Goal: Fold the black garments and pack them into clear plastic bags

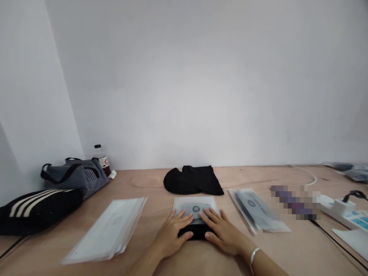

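Observation:
A frosted plastic bag (184, 203) with a dark round logo lies flat in front of me, and black folded fabric (194, 232) shows at its near end, partly inside. My left hand (174, 232) rests on the bag's left side with fingers spread. On the right side, my right hand (221, 232) lies the same way, fingers apart, a silver bangle on its wrist. Both thumbs touch the black fabric. Beyond the bag a black cloth piece (192, 180) with a rounded left end lies flat on the table.
Left are a stack of frosted bags (107, 228), a black striped bag (43, 209), a striped tote (83, 180) and a bottle (102, 159). Right are filled bags (257, 211), a pixelated object (296, 203) with a cable, and a power strip (359, 220). A wall (201, 84) stands behind.

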